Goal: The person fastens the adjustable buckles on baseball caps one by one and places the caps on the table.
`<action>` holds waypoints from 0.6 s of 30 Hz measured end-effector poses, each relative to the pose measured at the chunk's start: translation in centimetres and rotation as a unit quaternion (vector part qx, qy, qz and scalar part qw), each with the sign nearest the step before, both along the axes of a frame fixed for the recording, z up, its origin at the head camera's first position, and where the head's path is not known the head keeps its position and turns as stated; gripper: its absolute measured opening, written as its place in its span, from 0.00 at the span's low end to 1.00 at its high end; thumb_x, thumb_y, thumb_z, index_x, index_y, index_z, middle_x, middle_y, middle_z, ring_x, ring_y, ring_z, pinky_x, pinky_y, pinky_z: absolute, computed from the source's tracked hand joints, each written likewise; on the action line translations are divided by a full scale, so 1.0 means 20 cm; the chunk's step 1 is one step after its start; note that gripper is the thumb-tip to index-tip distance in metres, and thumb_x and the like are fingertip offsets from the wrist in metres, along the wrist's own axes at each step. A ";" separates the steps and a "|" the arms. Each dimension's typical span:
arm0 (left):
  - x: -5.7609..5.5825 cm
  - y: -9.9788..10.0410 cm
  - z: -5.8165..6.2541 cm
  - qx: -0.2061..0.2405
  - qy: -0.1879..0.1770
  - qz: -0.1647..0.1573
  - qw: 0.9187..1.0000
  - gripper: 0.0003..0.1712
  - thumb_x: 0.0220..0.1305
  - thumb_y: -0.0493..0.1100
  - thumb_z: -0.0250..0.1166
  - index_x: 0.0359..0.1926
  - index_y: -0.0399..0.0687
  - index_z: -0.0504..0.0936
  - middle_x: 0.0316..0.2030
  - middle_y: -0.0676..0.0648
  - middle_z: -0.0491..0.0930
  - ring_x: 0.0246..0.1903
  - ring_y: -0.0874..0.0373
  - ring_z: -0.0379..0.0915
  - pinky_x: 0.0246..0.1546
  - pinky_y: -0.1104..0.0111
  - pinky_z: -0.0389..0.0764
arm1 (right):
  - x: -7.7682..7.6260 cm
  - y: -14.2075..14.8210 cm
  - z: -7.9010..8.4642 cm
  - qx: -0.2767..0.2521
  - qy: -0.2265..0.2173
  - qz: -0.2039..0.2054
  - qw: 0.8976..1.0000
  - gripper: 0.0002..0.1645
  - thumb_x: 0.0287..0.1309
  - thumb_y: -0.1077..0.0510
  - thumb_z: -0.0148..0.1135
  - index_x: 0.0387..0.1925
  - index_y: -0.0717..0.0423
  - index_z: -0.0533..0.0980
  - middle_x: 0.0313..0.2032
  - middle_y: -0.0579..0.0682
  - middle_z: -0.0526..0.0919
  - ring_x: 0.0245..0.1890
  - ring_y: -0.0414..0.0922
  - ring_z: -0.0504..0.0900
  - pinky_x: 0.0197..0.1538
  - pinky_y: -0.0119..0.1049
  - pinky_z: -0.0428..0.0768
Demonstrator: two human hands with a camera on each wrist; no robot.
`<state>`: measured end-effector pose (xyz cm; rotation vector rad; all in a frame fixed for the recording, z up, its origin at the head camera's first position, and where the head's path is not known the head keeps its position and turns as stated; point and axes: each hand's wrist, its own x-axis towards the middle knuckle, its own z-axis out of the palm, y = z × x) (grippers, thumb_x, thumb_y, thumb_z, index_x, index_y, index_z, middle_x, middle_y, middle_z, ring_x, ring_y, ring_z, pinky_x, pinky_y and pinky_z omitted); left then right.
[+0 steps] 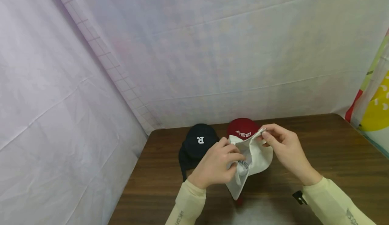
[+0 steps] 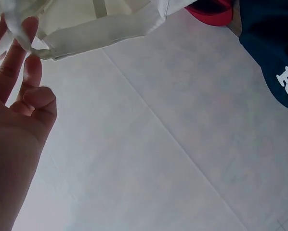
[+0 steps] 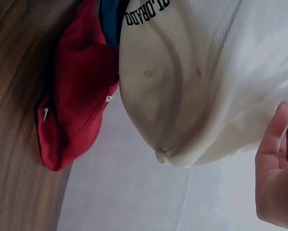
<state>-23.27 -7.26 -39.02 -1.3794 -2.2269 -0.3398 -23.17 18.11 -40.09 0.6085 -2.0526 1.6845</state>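
Observation:
Both hands hold a cream-white baseball cap (image 1: 260, 157) above the table, its inside band showing in the head view. My left hand (image 1: 217, 164) has curled fingers at the cap's near left edge; in the left wrist view its fingertips (image 2: 31, 29) sit at the sweatband. The right hand (image 1: 285, 149) pinches the rim at the cap's upper right between thumb and fingers. Dark lettering (image 3: 146, 12) shows on the cap's front in the right wrist view. A dark navy cap (image 1: 199, 145) with a white R lies left, and a red cap (image 1: 241, 128) lies behind.
The caps are over a dark brown wooden table (image 1: 328, 147). Pale cloth (image 1: 228, 49) hangs behind its far edge, and another sheet (image 1: 60, 117) hangs at the left. Colourful printed fabric (image 1: 377, 107) is at the right.

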 end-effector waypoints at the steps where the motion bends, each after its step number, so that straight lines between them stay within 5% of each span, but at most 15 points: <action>1: 0.00 0.00 0.00 -0.005 -0.001 0.003 1.000 0.17 0.53 0.35 0.62 0.41 0.55 0.91 0.37 0.57 0.82 0.38 0.60 0.67 0.40 0.73 0.68 | 0.00 0.00 0.00 -0.004 -0.004 0.004 1.000 0.07 0.70 0.63 0.59 0.46 0.56 0.80 0.36 0.57 0.86 0.35 0.49 0.85 0.34 0.37 0.84; 8: -0.01 -0.01 -0.02 -0.042 0.009 0.039 0.998 0.22 0.53 0.30 0.63 0.43 0.58 0.90 0.39 0.58 0.77 0.38 0.64 0.66 0.32 0.79 0.70 | -0.02 0.02 -0.03 -0.040 -0.046 0.047 0.997 0.09 0.73 0.61 0.57 0.47 0.62 0.78 0.32 0.62 0.82 0.30 0.48 0.84 0.31 0.42 0.85; 18: -0.03 -0.01 -0.02 -0.052 0.063 0.066 0.994 0.08 0.61 0.37 0.72 0.38 0.57 0.91 0.37 0.58 0.76 0.36 0.64 0.67 0.32 0.81 0.72 | 0.00 0.03 -0.04 -0.076 -0.089 0.065 0.991 0.12 0.72 0.59 0.59 0.47 0.65 0.77 0.31 0.63 0.81 0.29 0.49 0.84 0.31 0.45 0.85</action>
